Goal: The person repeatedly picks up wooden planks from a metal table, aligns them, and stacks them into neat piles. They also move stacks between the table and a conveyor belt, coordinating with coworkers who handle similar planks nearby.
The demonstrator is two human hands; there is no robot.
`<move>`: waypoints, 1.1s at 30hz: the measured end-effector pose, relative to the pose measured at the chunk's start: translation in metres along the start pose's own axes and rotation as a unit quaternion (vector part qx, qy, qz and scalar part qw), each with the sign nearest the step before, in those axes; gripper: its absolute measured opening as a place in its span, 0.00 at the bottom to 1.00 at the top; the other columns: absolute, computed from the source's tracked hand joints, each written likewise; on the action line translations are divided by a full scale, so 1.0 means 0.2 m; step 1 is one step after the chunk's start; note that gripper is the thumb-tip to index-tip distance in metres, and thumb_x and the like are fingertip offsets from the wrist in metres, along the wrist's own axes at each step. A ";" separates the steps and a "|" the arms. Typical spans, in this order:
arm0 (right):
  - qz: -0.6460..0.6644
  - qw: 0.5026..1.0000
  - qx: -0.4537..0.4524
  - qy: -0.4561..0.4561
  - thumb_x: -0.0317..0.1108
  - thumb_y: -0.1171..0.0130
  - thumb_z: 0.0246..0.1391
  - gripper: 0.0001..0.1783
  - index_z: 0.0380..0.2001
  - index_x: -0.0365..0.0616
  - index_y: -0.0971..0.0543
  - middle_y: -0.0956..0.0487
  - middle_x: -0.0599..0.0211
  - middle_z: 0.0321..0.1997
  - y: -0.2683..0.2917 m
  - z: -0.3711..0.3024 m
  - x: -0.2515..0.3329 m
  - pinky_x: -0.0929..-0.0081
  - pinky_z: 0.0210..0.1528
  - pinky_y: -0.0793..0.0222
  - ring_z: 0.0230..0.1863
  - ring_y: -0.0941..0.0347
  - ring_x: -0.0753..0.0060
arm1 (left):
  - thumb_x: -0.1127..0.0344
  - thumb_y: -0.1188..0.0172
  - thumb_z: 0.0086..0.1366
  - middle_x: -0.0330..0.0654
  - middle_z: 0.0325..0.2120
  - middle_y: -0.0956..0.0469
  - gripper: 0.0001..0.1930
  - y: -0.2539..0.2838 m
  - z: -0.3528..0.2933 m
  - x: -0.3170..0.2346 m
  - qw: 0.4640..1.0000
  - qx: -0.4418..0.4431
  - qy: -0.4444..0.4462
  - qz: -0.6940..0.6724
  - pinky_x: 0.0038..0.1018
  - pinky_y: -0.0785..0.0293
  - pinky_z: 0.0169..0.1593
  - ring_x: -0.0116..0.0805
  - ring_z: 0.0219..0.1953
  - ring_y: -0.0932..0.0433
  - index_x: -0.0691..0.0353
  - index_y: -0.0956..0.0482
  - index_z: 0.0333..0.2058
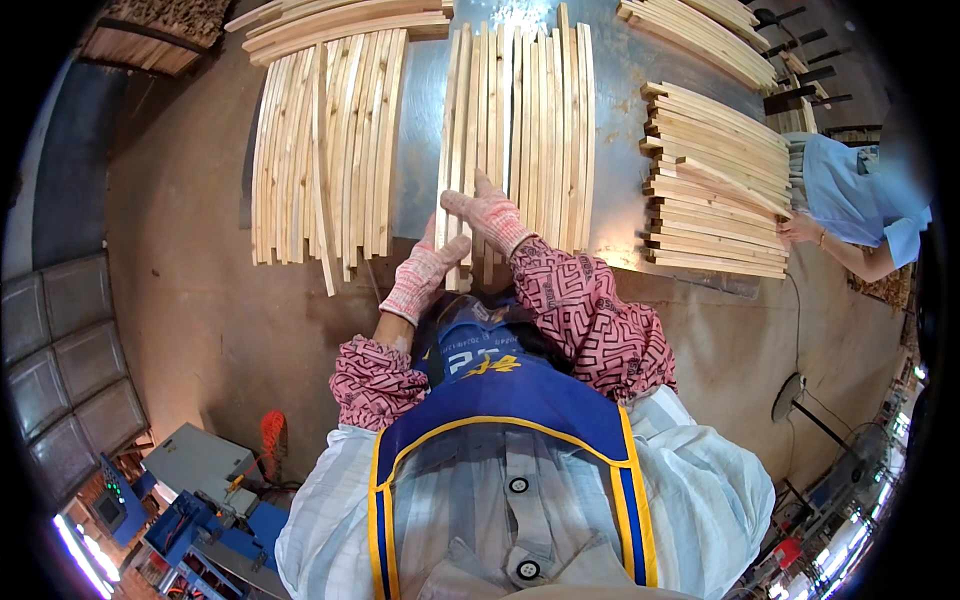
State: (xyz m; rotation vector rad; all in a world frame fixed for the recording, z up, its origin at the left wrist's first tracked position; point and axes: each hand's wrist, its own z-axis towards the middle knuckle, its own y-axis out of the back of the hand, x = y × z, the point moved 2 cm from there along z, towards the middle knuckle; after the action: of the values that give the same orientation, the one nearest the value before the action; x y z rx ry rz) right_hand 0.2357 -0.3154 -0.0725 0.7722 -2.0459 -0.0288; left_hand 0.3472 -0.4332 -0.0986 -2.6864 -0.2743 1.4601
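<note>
A row of long pale wooden strips lies side by side on the metal table in front of me. My left hand, in a pinkish knitted glove, grips the near ends of the leftmost strips, its thumb over the top and its fingers along the outer side. Slightly farther up, my right hand, gloved the same way, spans these strips from above with thumb and forefinger apart on either side. The undersides of the strips and some of my fingers are hidden.
Another row of strips lies to the left, one strip sticking out nearer. On the right, a co-worker's hand touches a crosswise stack. More strips lie at the back. Machinery stands behind at lower left.
</note>
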 end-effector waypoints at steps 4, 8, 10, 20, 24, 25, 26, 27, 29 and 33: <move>-0.022 0.999 0.026 -0.021 0.55 0.35 0.46 0.56 0.68 0.34 0.49 0.36 0.36 0.64 0.00 -0.01 -0.05 0.62 0.65 0.40 0.66 0.40 0.45 | 0.47 0.34 0.59 0.40 0.47 0.28 0.45 -0.01 0.00 0.08 0.990 0.037 0.074 -0.117 0.31 0.28 0.42 0.30 0.41 0.30 0.47 0.50 0.69; 0.063 0.996 -0.002 0.063 0.50 0.37 0.52 0.46 0.66 0.34 0.44 0.31 0.40 0.61 0.10 -0.08 -0.09 0.61 0.66 0.40 0.64 0.35 0.50 | 0.49 0.38 0.63 0.38 0.32 0.26 0.33 0.01 0.01 0.16 0.996 -0.003 0.051 -0.068 0.24 0.28 0.25 0.29 0.27 0.26 0.46 0.39 0.63; 0.132 0.990 -0.001 0.050 0.44 0.37 0.53 0.40 0.63 0.35 0.40 0.27 0.48 0.57 0.24 -0.16 -0.15 0.66 0.61 0.35 0.57 0.30 0.59 | 0.52 0.38 0.63 0.36 0.27 0.29 0.37 0.02 0.04 0.22 0.991 -0.001 0.111 -0.071 0.23 0.34 0.21 0.25 0.22 0.31 0.39 0.48 0.67; 0.140 0.969 -0.201 0.024 0.34 0.30 0.44 0.49 0.68 0.52 0.43 0.22 0.55 0.49 0.99 -0.20 -0.79 0.67 0.43 0.25 0.46 0.23 0.62 | 0.49 0.41 0.61 0.48 0.46 0.24 0.48 -0.08 0.29 0.40 0.984 0.034 0.049 0.166 0.34 0.28 0.48 0.45 0.40 0.24 0.47 0.66 0.70; -0.101 0.959 -0.249 -0.085 0.46 0.27 0.39 0.54 0.68 0.52 0.43 0.27 0.51 0.58 0.93 -0.10 -1.00 0.63 0.57 0.32 0.57 0.29 0.56 | 0.43 0.44 0.61 0.54 0.49 0.25 0.44 -0.11 0.20 0.26 0.898 -0.033 0.024 0.438 0.35 0.29 0.53 0.50 0.47 0.24 0.49 0.57 0.69; -0.120 0.962 -0.214 -0.123 0.49 0.27 0.38 0.55 0.68 0.52 0.43 0.28 0.51 0.60 0.90 -0.08 -1.02 0.63 0.61 0.35 0.60 0.31 0.55 | 0.44 0.42 0.61 0.54 0.51 0.26 0.43 -0.12 0.16 0.23 0.862 -0.069 0.025 0.501 0.33 0.30 0.54 0.49 0.51 0.25 0.53 0.52 0.68; -0.095 0.970 -0.192 -0.116 0.49 0.27 0.38 0.55 0.68 0.52 0.43 0.28 0.51 0.59 0.86 -0.08 -1.03 0.64 0.60 0.34 0.59 0.30 0.56 | 0.44 0.41 0.61 0.54 0.53 0.27 0.41 -0.13 0.11 0.21 0.820 -0.115 -0.005 0.561 0.31 0.31 0.56 0.49 0.55 0.26 0.56 0.47 0.67; -0.080 0.975 -0.168 -0.121 0.50 0.27 0.38 0.55 0.68 0.51 0.43 0.27 0.51 0.59 0.82 -0.08 -1.02 0.65 0.60 0.33 0.59 0.30 0.56 | 0.45 0.42 0.62 0.53 0.51 0.25 0.37 -0.16 0.06 0.22 0.836 -0.065 0.005 0.544 0.30 0.31 0.56 0.47 0.53 0.25 0.57 0.41 0.64; -0.074 0.973 -0.177 -0.126 0.48 0.28 0.42 0.52 0.67 0.50 0.42 0.25 0.51 0.56 0.78 -0.10 -0.98 0.67 0.56 0.31 0.55 0.27 0.55 | 0.48 0.43 0.64 0.50 0.48 0.23 0.30 -0.21 -0.03 0.24 0.858 -0.002 -0.039 0.512 0.29 0.31 0.55 0.44 0.51 0.24 0.59 0.31 0.59; 0.073 0.980 -0.154 -0.104 0.37 0.31 0.47 0.45 0.67 0.50 0.42 0.24 0.53 0.55 0.74 -0.15 -0.90 0.67 0.52 0.29 0.52 0.26 0.57 | 0.55 0.46 0.67 0.43 0.38 0.22 0.19 -0.39 -0.05 0.43 0.953 0.192 0.172 0.162 0.30 0.25 0.43 0.34 0.38 0.22 0.61 0.29 0.50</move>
State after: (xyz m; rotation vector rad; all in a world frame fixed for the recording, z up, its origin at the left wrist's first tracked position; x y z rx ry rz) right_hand 0.2518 -0.0925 -0.1458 0.4396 -2.2216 -0.3477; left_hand 0.3912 -0.3398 -0.1521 -2.6640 0.4438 0.9400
